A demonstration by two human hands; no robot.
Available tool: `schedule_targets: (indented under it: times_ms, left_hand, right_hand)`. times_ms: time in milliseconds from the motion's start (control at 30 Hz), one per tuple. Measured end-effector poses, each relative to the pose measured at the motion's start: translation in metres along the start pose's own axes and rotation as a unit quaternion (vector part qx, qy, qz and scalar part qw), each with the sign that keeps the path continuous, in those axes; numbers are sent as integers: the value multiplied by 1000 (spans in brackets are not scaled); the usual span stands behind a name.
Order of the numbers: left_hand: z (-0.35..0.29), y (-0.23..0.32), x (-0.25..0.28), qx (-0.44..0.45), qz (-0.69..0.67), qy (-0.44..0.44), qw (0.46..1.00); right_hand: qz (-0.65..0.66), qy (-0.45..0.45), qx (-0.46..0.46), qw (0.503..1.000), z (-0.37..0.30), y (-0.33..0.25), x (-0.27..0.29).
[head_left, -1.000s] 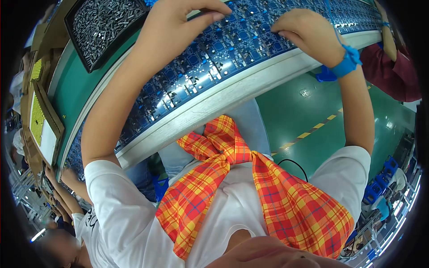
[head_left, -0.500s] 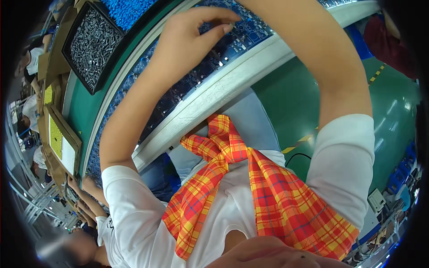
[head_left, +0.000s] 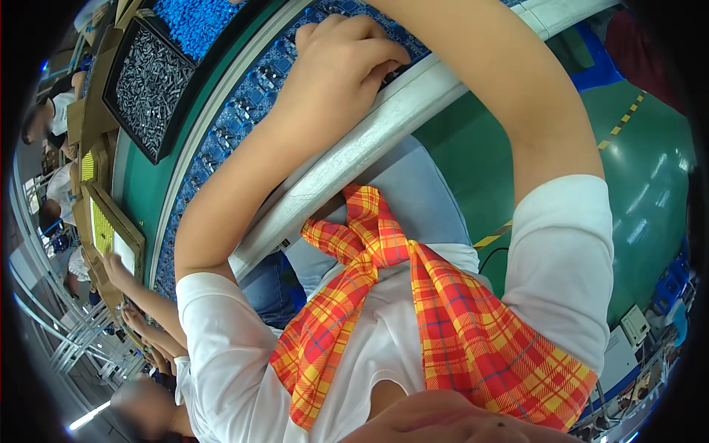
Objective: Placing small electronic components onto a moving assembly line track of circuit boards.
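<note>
My left hand (head_left: 336,70) is over the blue circuit boards (head_left: 221,144), close to the pale rail (head_left: 347,159) along the near edge. Its fingers curl and close downward; whatever the fingertips hold is hidden. My right forearm (head_left: 473,59) crosses above the boards and leaves through the top edge, so my right hand is out of sight. At the top edge a sliver of skin shows over the blue small parts (head_left: 193,26); whose it is I cannot tell. Small components stand on the boards.
Left of the boards, a black bin (head_left: 151,88) holds dark cylindrical parts beside the blue ones. Farther left are cardboard boxes with yellow parts (head_left: 102,225). A co-worker's arm (head_left: 144,295) reaches in at the lower left. A blue stool (head_left: 591,59) stands at the right.
My left hand has turned and its fingers have curled down toward the rail; before, thumb and forefinger pinched a tiny piece. My right forearm has shifted left.
</note>
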State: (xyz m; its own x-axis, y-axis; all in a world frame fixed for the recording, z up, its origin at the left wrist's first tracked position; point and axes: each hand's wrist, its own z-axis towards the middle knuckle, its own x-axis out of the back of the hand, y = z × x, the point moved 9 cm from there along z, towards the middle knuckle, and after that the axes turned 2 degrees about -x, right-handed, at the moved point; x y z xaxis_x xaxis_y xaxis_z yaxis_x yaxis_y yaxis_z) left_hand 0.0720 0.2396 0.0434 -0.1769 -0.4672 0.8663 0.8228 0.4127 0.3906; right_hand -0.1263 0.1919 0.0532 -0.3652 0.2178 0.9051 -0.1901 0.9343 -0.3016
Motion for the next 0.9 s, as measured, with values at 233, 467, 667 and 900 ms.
schedule_targets:
  times_ms: [233, 467, 667, 900]
  left_hand:
    - [9, 14, 3, -43, 32, 24, 998]
    - [-3, 5, 3, 3, 62, 31, 998]
    - [-1, 18, 5, -22, 117, 39, 992]
    - [0, 18, 6, -64, 117, -4, 991]
  right_hand:
    - [170, 219, 231, 933, 1, 29, 13]
    - [241, 291, 331, 865, -24, 22, 22]
    - [295, 308, 311, 849, -28, 33, 24]
    - [406, 245, 253, 843, -30, 36, 20]
